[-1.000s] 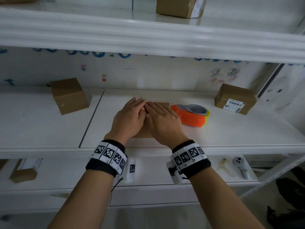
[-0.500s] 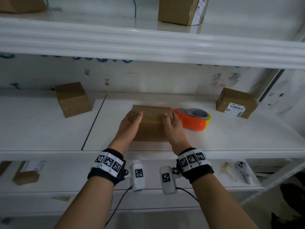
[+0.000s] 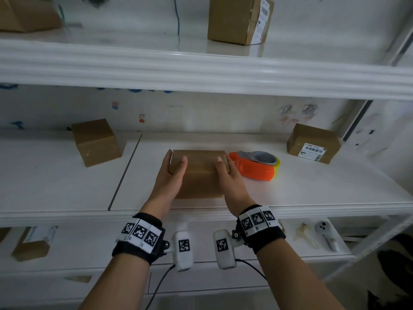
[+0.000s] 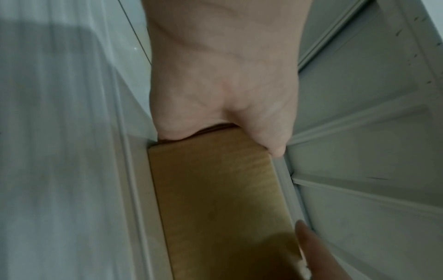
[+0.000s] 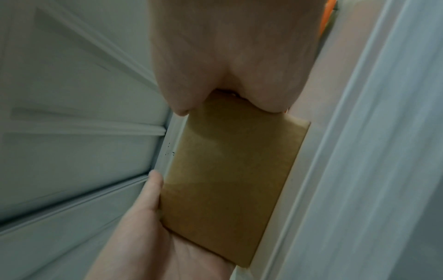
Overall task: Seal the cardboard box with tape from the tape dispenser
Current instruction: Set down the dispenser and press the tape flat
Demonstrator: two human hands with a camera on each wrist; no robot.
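Observation:
A closed brown cardboard box [image 3: 199, 173] sits mid-shelf near the front edge. My left hand [image 3: 172, 175] grips its left end and my right hand [image 3: 228, 175] grips its right end, each with the thumb on top and the fingers down the side. The left wrist view shows the left hand [image 4: 223, 75] clamped on the box [image 4: 220, 199]. The right wrist view shows the right hand [image 5: 227, 56] on the other end of the box [image 5: 230, 166]. An orange tape dispenser [image 3: 254, 166] with a grey roll lies on the shelf just right of the box, and neither hand touches it.
A plain cardboard box [image 3: 97, 142] stands at the shelf's back left and a labelled one [image 3: 314, 143] at the back right. Another box [image 3: 239, 19] stands on the shelf above. The lower shelf holds a labelled box [image 3: 33, 242] and a white controller [image 3: 326, 236].
Both hands lay flat together on the box top a second ago. They have since moved apart to the box's two ends and now grip it.

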